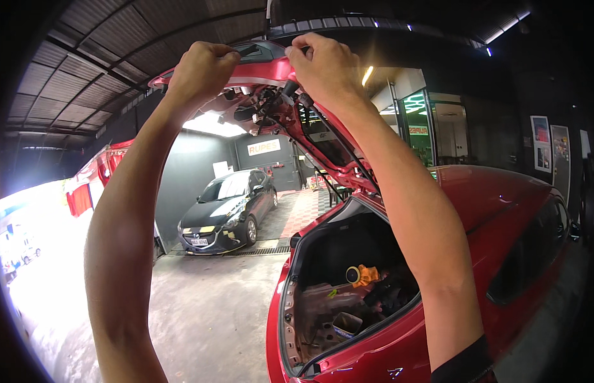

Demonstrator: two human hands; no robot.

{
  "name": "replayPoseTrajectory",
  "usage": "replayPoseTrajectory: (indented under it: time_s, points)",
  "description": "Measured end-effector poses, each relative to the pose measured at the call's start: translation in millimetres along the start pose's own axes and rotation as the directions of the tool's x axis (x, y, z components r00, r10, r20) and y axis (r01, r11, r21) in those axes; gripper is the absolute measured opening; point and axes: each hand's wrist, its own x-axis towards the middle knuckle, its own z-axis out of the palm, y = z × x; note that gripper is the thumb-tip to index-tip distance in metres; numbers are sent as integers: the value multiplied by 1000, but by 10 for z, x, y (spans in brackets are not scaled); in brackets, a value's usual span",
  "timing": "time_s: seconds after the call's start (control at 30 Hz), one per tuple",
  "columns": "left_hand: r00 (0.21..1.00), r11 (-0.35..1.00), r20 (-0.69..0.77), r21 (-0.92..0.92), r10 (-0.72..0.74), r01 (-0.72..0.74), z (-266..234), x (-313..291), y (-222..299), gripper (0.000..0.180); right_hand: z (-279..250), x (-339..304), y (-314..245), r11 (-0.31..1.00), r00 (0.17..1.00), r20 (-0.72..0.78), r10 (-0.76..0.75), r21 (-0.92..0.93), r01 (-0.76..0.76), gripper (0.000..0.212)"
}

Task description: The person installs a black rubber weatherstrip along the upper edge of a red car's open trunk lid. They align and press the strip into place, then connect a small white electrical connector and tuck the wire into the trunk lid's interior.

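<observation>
Both my arms reach up to the raised red tailgate (283, 71) of a car. My left hand (204, 69) is closed at its edge, thumb and fingers pressed together. My right hand (326, 69) is closed in a similar pinch, a short way to the right. What either pinch holds is too small to make out. Between the hands shows a dark glossy panel (264, 50) on the tailgate. Below it, the tailgate's inner side is stripped of trim, and loose wiring (266, 108) with connectors hangs exposed.
Under the tailgate gapes the open boot (322, 306), holding an orange-and-yellow tool (361, 276), dark items and a small open container (347, 324). A dark car (230, 207) stands beyond on the concrete floor (207, 300). Glass doors (450, 131) are at the right.
</observation>
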Motion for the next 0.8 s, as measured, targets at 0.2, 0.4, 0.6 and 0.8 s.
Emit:
replayPoseTrajectory:
  time_s: [0.2,0.4,0.6,0.8]
  points:
    - [1000,999,-18,48,14,-13,32,25,4,38,139,-92,106,1000,999,-47,-17,-12,16,32]
    - [1000,992,9,124,11,-12,32,42,122,37,176,-106,171,999,996,-82,-32,-12,31,29]
    - [999,981,-10,189,33,-31,5,53,125,36,177,-102,151,999,996,-86,-37,2,37,27]
    - [997,948,68,316,21,-41,-64,151,192,36,174,-117,147,999,997,-71,-33,15,35,26]
